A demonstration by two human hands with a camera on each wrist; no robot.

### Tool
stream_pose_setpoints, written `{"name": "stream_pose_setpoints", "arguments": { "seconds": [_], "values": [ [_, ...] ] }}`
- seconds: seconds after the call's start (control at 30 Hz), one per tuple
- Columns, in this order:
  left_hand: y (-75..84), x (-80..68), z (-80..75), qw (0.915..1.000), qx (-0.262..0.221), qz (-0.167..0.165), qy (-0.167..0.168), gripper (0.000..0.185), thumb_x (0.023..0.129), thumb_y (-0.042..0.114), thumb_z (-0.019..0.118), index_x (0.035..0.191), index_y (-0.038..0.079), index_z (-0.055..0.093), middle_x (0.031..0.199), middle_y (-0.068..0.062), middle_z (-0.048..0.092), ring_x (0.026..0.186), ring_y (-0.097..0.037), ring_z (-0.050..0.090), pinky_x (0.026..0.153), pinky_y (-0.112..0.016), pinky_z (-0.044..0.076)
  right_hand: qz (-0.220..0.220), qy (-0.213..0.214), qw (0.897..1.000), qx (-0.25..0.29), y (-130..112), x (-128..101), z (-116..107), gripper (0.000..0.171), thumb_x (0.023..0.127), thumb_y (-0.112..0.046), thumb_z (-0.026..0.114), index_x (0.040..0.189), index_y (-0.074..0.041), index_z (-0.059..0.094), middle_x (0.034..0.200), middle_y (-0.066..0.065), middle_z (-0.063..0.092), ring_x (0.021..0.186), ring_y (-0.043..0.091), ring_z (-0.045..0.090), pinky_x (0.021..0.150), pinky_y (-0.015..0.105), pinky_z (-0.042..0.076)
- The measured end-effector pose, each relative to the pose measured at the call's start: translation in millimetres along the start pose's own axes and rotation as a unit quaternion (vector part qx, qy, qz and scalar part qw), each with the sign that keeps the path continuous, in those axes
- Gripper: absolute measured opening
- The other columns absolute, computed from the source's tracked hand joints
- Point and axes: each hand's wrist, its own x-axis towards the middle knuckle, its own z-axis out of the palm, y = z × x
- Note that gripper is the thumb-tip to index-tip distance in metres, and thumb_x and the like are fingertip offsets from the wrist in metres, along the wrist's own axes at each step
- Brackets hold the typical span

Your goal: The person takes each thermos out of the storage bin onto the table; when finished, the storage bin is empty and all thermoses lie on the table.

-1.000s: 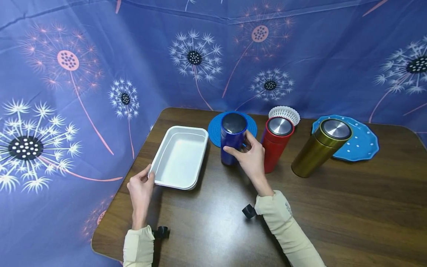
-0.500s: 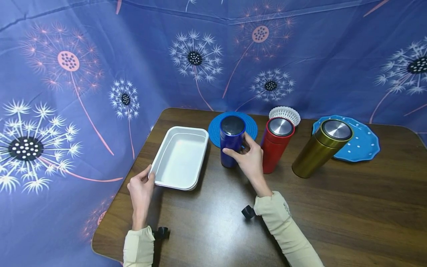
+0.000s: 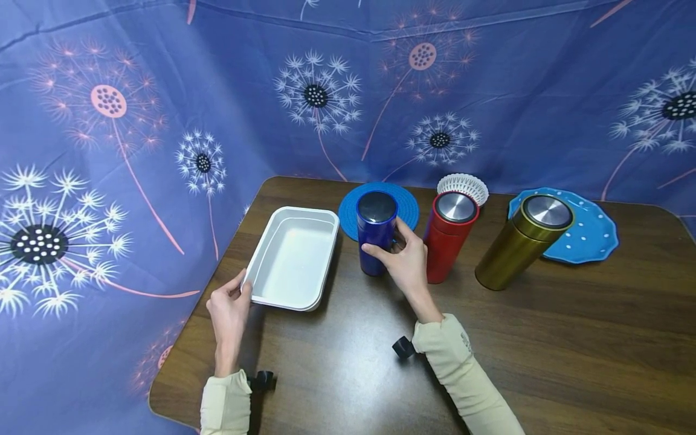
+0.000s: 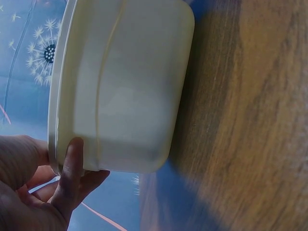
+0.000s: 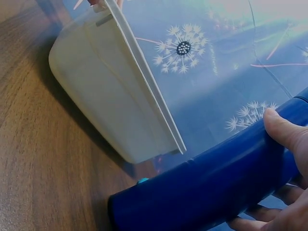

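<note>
While blue flask stands upright on desk, right hand wraps it: thumb in front, fingers curled behind. Flask sits at near edge of blue mat, just right of white tray, with red flask close on other side. Left hand pinches tray's near-left corner, thumb on rim. Gold flask leans over blue plate; white basket behind red flask.
</note>
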Motion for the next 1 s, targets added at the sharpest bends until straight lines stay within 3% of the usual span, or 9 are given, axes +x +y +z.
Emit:
{"name": "stream_pose_setpoints", "arguments": {
  "seconds": [0.2, 0.43, 0.77, 1.0],
  "values": [
    [-1.4, 1.5, -1.8, 0.9998, 0.012, 0.015, 0.004, 0.031, 0.086, 0.006, 0.059, 0.116, 0.001, 0.066, 0.096, -0.026, 0.066, 0.084, -0.03, 0.066, 0.048, -0.012, 0.048, 0.003, -0.007, 1.0, -0.007, 26.2, 8.3, 3.1, 0.069, 0.068, -0.023, 0.085, 0.13, -0.014, 0.056, 0.124, 0.012, 0.06, 0.113, 0.025, 0.057, 0.094, 0.041, 0.047],
    [-2.0, 2.2, -1.1, 0.9998, 0.018, 0.009, 0.005, 0.031, 0.086, 0.007, 0.06, 0.115, 0.003, 0.067, 0.098, -0.025, 0.066, 0.085, -0.029, 0.067, 0.048, -0.01, 0.048, 0.004, -0.016, 0.999, -0.039, 28.0, 11.7, 2.5, 0.075, 0.069, -0.033, 0.084, 0.135, -0.019, 0.051, 0.13, 0.007, 0.057, 0.116, 0.024, 0.055, 0.095, 0.039, 0.046],
    [1.9, 4.1, 2.7, 0.9997, 0.016, 0.019, -0.001, 0.031, 0.085, 0.007, 0.06, 0.115, 0.002, 0.067, 0.097, -0.026, 0.066, 0.085, -0.029, 0.066, 0.05, -0.007, 0.046, 0.009, -0.012, 0.998, -0.057, 28.5, 12.6, 0.9, 0.078, 0.071, -0.035, 0.082, 0.138, -0.017, 0.047, 0.133, 0.008, 0.054, 0.12, 0.025, 0.051, 0.098, 0.04, 0.044],
    [4.4, 6.0, 5.7, 0.9995, 0.023, 0.021, -0.007, 0.031, 0.088, 0.014, 0.06, 0.117, 0.004, 0.067, 0.1, -0.023, 0.067, 0.087, -0.027, 0.067, 0.053, -0.008, 0.047, -0.02, -0.021, 0.994, -0.106, 28.5, 1.4, -1.1, 0.083, 0.083, -0.039, 0.07, 0.149, -0.017, 0.026, 0.145, 0.011, 0.04, 0.131, 0.023, 0.039, 0.105, 0.043, 0.036]
  ]
}}
